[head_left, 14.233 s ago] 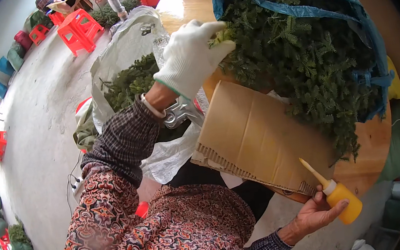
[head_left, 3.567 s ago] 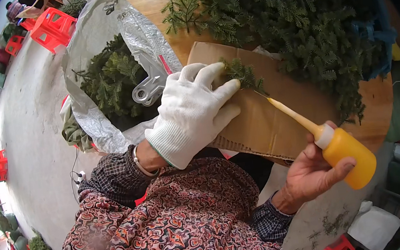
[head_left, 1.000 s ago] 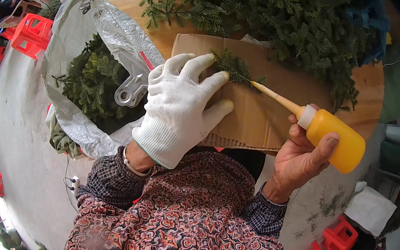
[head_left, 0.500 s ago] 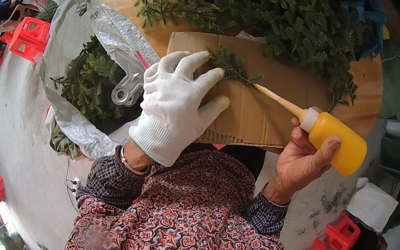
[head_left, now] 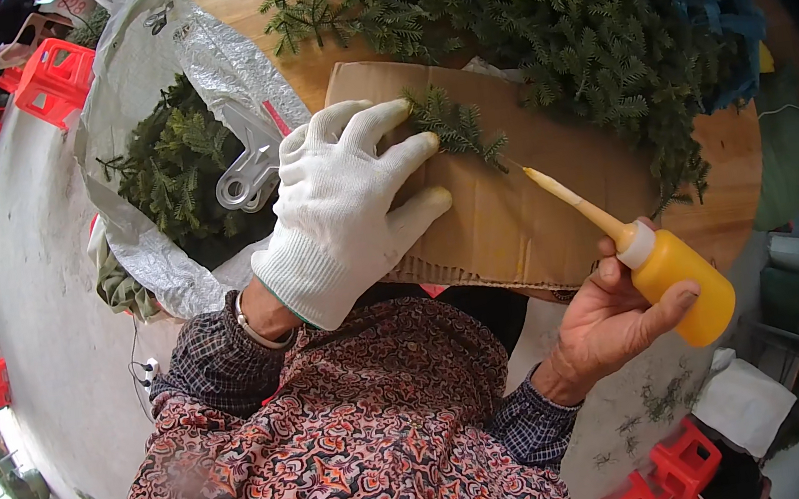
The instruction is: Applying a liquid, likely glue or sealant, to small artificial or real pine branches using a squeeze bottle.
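Observation:
A small green fir sprig (head_left: 459, 128) lies on a sheet of brown cardboard (head_left: 562, 178). My left hand (head_left: 342, 196), in a white knitted glove with yellowed fingertips, is spread over the cardboard's left part. Two of its fingertips touch the sprig's upper left end, and the thumb stays apart. Bare, my right hand (head_left: 620, 311) is closed round a yellow squeeze bottle (head_left: 692, 287) with a white collar and long tapered nozzle. The nozzle tip points up and left, just short of the sprig's lower right end.
A big heap of fir branches (head_left: 541, 19) covers the table's far side. At left, a white woven sack (head_left: 134, 72) holds more greenery (head_left: 182, 167); a grey metal clamp (head_left: 248, 173) sits at its edge. Red stools (head_left: 54, 81) stand on the floor.
The bottle has drawn back to the right, its nozzle tip leaving the sprig's end. The sprig's free end has shifted slightly up and left. My left hand keeps its place on the cardboard.

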`<state>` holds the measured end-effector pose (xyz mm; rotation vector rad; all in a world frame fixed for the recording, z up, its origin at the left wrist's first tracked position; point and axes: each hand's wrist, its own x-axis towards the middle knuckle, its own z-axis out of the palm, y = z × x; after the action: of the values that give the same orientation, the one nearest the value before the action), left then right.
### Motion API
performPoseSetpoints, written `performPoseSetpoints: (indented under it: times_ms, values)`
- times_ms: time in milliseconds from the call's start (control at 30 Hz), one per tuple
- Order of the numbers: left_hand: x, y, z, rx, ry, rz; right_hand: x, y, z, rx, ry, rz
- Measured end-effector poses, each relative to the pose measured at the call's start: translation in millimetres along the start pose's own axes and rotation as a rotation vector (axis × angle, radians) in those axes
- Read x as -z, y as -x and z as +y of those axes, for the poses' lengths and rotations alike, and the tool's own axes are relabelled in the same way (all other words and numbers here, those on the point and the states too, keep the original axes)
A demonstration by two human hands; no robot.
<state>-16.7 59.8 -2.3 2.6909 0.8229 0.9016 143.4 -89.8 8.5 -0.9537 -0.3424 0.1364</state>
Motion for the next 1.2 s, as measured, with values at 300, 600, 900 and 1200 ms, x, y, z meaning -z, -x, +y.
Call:
performPoseSetpoints:
  times_ms: [300, 600, 900, 1200]
  values:
    - [1.3, 0.6, -0.4, -0.003, -0.011, -0.005, 0.8, 2.7, 6.3, -0.014, -0.072, 0.008]
    - [2.6, -0.1, 0.1, -0.019, -0.022, -0.015, -0.9, 12.7, 11.4, -0.027, -0.067, -0.04]
    - [3.4, -0.8, 0.1, -0.089, -0.121, -0.041, -1.5, 13.5, 12.9, -0.044, 0.025, 0.006]
    - [-0.6, 0.2, -0.7, -0.108, -0.156, -0.015, -4.5, 6.4, 10.3, -0.011, -0.018, -0.098]
